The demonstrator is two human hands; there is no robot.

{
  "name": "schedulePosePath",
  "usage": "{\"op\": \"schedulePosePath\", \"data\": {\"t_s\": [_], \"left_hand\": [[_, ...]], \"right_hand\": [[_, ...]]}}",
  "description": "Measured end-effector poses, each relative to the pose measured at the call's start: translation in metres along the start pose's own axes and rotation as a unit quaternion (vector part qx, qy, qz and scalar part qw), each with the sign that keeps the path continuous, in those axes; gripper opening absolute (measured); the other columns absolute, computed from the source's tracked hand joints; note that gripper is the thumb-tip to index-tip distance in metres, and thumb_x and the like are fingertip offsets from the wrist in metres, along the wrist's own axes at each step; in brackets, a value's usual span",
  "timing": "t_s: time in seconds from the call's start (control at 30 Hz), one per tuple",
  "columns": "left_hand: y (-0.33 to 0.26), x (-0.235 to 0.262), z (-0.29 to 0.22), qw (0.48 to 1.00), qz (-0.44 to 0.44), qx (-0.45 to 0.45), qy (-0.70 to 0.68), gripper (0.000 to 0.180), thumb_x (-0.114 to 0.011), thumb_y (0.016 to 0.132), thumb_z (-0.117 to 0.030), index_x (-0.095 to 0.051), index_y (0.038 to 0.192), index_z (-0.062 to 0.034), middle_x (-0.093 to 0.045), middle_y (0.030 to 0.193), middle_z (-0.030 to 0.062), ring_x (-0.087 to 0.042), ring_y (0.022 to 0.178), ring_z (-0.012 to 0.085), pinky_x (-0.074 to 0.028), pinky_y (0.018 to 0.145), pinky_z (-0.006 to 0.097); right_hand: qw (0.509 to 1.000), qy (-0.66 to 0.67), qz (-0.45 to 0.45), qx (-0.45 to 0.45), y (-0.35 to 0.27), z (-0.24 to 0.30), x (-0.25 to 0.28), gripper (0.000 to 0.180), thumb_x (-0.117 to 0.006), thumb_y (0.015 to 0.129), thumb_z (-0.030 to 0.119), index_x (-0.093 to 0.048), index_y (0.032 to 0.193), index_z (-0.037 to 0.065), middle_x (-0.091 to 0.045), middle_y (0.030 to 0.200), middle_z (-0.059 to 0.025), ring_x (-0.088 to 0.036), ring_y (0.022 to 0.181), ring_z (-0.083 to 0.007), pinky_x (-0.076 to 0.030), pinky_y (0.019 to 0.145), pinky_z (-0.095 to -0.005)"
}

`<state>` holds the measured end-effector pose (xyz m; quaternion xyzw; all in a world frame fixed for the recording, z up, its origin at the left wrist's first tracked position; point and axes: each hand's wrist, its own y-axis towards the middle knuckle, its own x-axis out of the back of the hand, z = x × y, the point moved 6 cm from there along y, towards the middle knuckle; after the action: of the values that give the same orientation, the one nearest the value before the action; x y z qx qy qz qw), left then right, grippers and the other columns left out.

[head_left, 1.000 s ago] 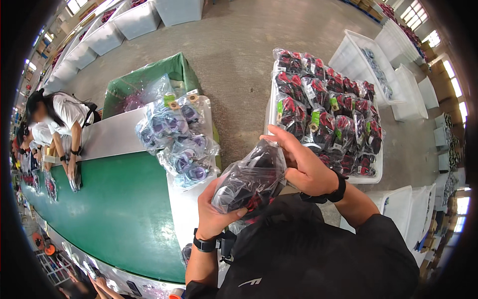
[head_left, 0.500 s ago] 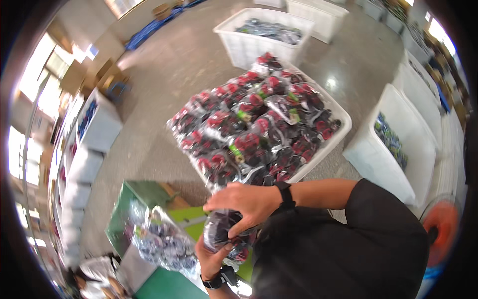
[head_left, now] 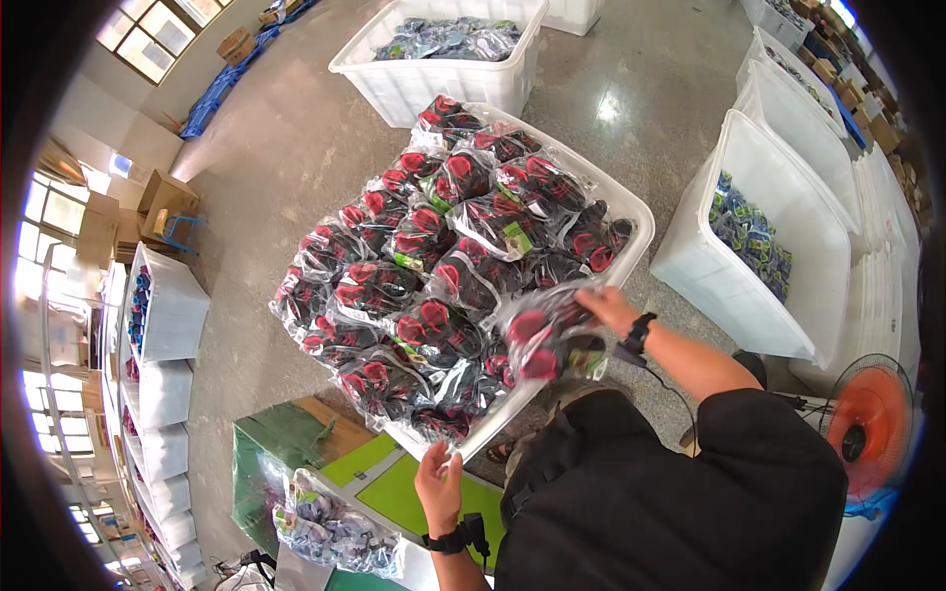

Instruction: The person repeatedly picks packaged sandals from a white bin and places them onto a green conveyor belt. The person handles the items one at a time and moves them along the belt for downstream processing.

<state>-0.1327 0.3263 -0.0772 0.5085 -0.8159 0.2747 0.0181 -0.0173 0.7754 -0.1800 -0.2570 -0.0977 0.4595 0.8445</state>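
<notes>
Fingers of right hand pinch shoe bag.

The right hand reaches forward with fingers closed, while the left hand hangs low, open.

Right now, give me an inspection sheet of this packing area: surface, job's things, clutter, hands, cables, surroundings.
Surface: green table at the lower edge, partly hidden.
Job's things: bagged pair of black-and-red shoes held over the white bin, which is heaped with similar bags.
Clutter: pile of bagged purple shoes on the table.
Hands: right hand grips the bag; left hand empty, fingers near the bin's near rim; whether they touch it, cannot tell.
Cables: thin dark cord under the right forearm.
Surroundings: more white bins, orange fan, cardboard boxes, concrete floor.
</notes>
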Motion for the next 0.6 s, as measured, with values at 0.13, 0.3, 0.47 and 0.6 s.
{"op": "schedulePosePath", "data": {"t_s": [0.13, 0.3, 0.47, 0.6], "left_hand": [[-0.025, 0.012, 0.048, 0.995, -0.015, 0.044, 0.085, 0.047, -0.075, 0.088, -0.016, -0.061, 0.128, 0.0046, -0.069, 0.117, 0.0188, -0.068, 0.105, 0.0256, -0.054, 0.089, 0.036], [-0.065, 0.028, 0.096, 0.989, -0.044, 0.107, 0.097, 0.046, -0.075, 0.089, -0.018, -0.062, 0.128, 0.0028, -0.070, 0.115, 0.0189, -0.070, 0.101, 0.0255, -0.056, 0.085, 0.036], [-0.110, 0.041, 0.144, 0.984, -0.105, 0.131, 0.054, 0.047, -0.075, 0.089, -0.023, -0.062, 0.127, 0.0022, -0.073, 0.107, 0.0179, -0.072, 0.100, 0.0237, -0.057, 0.082, 0.035], [-0.178, 0.040, 0.194, 0.964, -0.163, 0.188, 0.094, 0.048, -0.070, 0.092, -0.032, -0.063, 0.125, 0.0013, -0.074, 0.108, 0.0187, -0.073, 0.100, 0.0271, -0.055, 0.087, 0.035]], "right_hand": [[0.964, 0.185, -0.191, -0.003, 0.027, -0.035, 0.106, 0.043, -0.064, 0.098, 0.046, -0.071, 0.109, 0.005, -0.073, 0.100, -0.0035, -0.069, 0.074, -0.0138, -0.057, 0.060, -0.0294], [0.928, 0.126, -0.349, -0.015, 0.093, -0.077, 0.204, 0.076, -0.063, 0.087, 0.069, -0.067, 0.114, -0.002, -0.069, 0.108, -0.0154, -0.070, 0.083, -0.0260, -0.056, 0.056, -0.0435], [0.800, -0.341, -0.489, -0.072, 0.176, -0.142, 0.218, 0.079, -0.052, 0.093, 0.056, -0.044, 0.143, -0.005, -0.052, 0.138, -0.0304, -0.055, 0.123, -0.0448, -0.044, 0.106, -0.0488], [0.853, -0.512, -0.075, 0.061, 0.228, -0.140, 0.206, 0.037, -0.045, 0.103, 0.030, -0.066, 0.118, 0.005, -0.067, 0.121, -0.0138, -0.064, 0.110, -0.0305, -0.050, 0.094, -0.0429]]}}
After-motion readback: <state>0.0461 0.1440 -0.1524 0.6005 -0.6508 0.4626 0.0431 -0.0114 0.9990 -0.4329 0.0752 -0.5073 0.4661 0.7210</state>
